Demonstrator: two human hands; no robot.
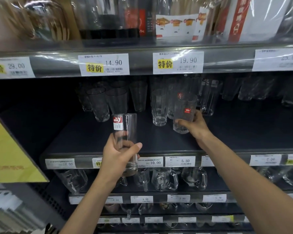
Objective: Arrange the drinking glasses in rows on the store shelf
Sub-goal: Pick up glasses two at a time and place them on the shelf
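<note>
Two glasses are held. The left grip (116, 156) grasps a tall glass (125, 125) before the shelf (91, 137). The right grip (195, 125) grasps a textured glass (185, 108) over it.

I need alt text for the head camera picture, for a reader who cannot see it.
A person's left hand grips a tall clear glass before a dark store shelf, while the right hand grips a textured glass farther in. More glasses stand behind them, below yellow-marked price tags.
</note>
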